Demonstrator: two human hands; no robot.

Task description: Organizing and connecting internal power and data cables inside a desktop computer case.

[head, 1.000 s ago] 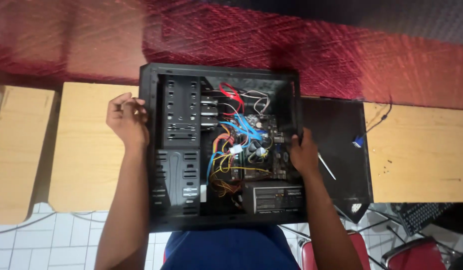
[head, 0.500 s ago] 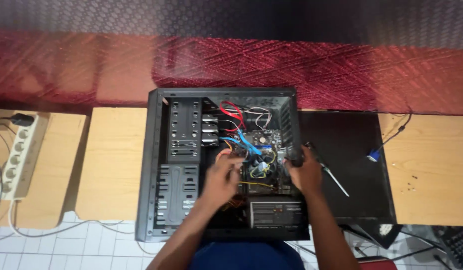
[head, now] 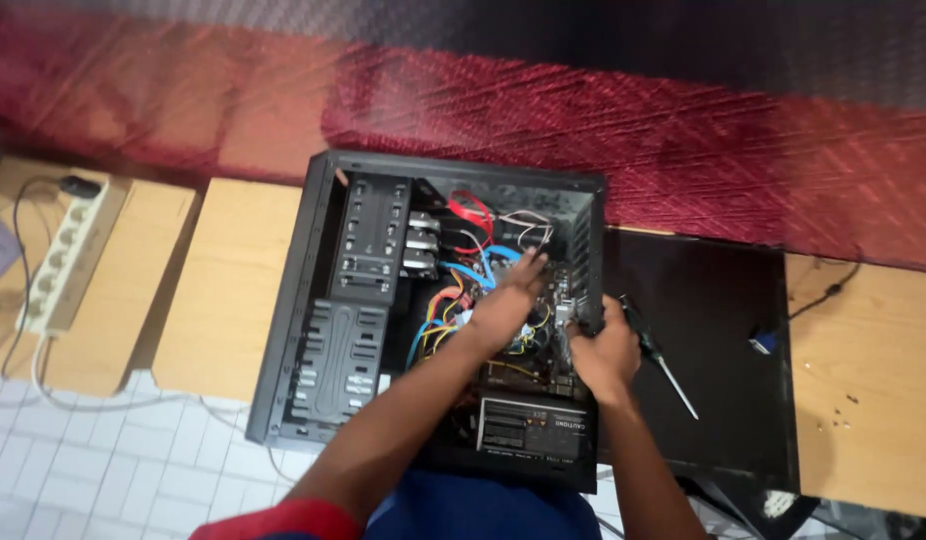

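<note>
Open computer case [head: 313, 300], seen from above, lying on its side across wooden tables [head: 233, 280], its removed black side panel [head: 703, 350] flat just to the right. The left hand [head: 508, 305] reaches into the case among the cables [head: 463, 275], fingers extended and spread over the circuit board [head: 538, 350]; whether it pinches anything cannot be told. The right hand [head: 601, 350] curls over the rear wall of the case near a small metal part; its grip is hidden. A screwdriver [head: 663, 365] lies on the panel, just beside the right hand. The case is stiff sheet metal, painted matt black, boxy, with perforated drive cages; judged heavy and best held by its rigid frame edges. The cables are thin, flexible and brightly coloured; the board looks fragile and is safest touched at its edges. A white power strip [head: 63, 250] lies on the far left table.
</note>
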